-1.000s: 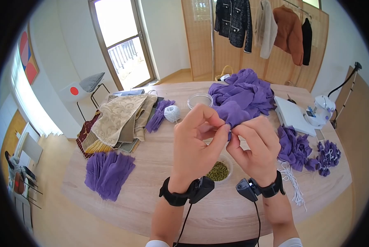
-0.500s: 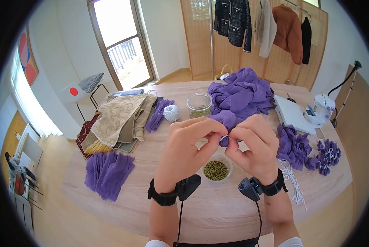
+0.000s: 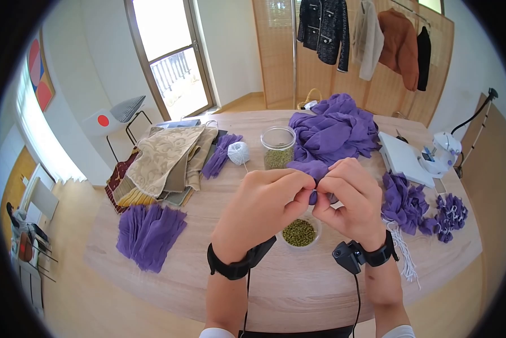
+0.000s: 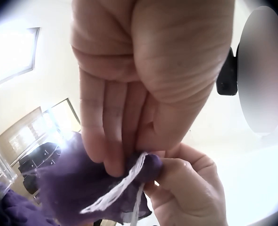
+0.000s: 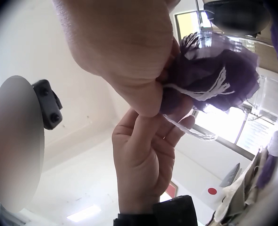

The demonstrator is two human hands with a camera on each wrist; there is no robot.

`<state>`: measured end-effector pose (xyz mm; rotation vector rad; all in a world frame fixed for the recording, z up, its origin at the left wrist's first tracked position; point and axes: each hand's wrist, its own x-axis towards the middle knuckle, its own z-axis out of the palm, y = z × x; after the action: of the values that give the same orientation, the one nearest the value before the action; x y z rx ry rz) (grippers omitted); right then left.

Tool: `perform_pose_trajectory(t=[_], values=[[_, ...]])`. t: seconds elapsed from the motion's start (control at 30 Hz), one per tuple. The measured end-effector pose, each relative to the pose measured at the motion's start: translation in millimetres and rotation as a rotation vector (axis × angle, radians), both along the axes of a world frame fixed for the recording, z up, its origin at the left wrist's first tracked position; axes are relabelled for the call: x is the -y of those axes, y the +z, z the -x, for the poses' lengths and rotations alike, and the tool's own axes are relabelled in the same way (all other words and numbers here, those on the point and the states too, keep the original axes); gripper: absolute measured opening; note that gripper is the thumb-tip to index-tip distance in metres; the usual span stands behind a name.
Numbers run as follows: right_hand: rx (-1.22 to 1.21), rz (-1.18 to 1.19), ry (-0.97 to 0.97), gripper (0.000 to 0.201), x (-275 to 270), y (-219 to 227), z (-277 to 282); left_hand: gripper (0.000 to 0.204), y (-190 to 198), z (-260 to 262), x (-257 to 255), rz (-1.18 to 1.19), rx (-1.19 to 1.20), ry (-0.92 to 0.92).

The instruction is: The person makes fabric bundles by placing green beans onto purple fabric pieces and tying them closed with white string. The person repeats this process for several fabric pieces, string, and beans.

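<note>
Cloth [image 3: 309, 167], gathered at its lower end into a small knob [image 3: 313, 198], is held just right of centre in the head view. The knob is pinched from the left by the left hand [image 3: 258, 200] and from the right by the right hand [image 3: 351, 203], so neither is nearer; its length runs roughly up and down the frame. White thread [image 4: 113, 193] is shown beside the knob, loose ends hanging, in both wrist views; in the head view it is hidden. Whether it is knotted cannot be told. Below the hands, beans [image 3: 299, 232] are seen in a bowl [image 3: 318, 236].
</note>
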<state>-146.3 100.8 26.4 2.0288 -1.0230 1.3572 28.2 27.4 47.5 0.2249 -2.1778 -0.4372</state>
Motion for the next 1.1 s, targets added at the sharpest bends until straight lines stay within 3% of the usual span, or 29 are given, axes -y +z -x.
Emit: perform_pose_trajectory(t=[0.4,0.7,0.9,1.1], values=[[0.096,-0.053,0.099,0.027,-9,8,-1,0.016,4,0,-8,0.103,-0.049,-0.047],[0.125,-0.075,0.112,0.025,-13,10,1,0.013,7,-4,-9,-0.081,-0.048,-0.111],[0.089,-0.124,0.104,0.026,-19,14,0,0.013,9,-8,-13,0.002,-0.026,-0.096],[0.122,-0.164,0.18,0.025,-24,17,-1,0.016,12,-10,-22,0.233,-0.088,-0.063]])
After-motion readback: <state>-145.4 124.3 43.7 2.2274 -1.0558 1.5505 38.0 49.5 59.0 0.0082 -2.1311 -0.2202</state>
